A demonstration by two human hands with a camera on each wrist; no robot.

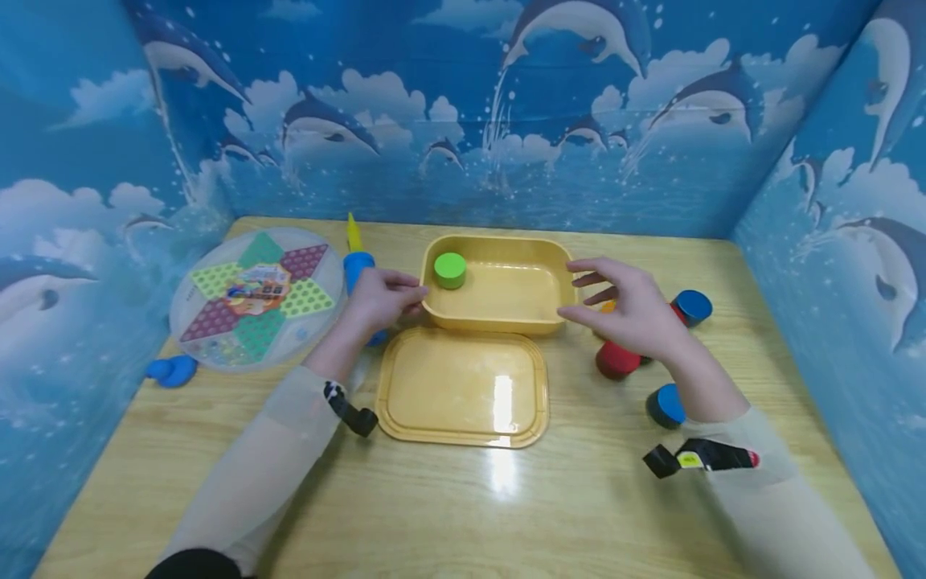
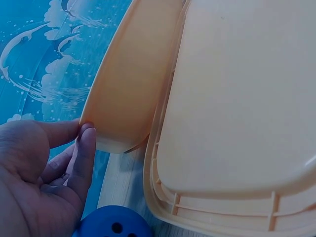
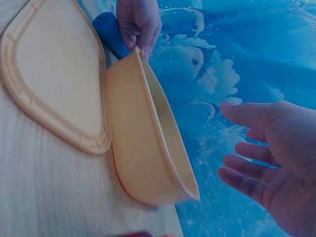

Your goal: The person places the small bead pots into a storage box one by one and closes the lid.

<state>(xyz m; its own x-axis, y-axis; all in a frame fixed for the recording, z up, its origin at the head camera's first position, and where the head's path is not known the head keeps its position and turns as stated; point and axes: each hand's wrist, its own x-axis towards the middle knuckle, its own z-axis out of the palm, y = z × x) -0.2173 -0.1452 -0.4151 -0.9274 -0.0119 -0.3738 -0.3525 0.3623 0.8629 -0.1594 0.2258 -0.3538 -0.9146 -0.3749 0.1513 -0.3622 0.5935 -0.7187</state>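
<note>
A pale yellow plastic box (image 1: 506, 293) stands upright towards the back of the table, a round green piece (image 1: 450, 271) lying inside at its left. My left hand (image 1: 382, 301) pinches the box's left rim between thumb and fingers, as the left wrist view also shows. At the opposite end, my right hand (image 1: 633, 310) has its fingers spread, thumb apart. The right wrist view puts a gap between that hand and the box wall (image 3: 138, 143). Right in front of the box lies a matching yellow lid (image 1: 463, 390).
On the left are a round Chinese checkers board (image 1: 256, 297), a blue tube with a yellow tip (image 1: 354, 233) and a blue knobbed piece (image 1: 172, 371). Blue-topped pieces (image 1: 666, 405) and a red one (image 1: 617, 360) sit on the right. Dolphin-printed sheets (image 1: 405, 121) wall the table.
</note>
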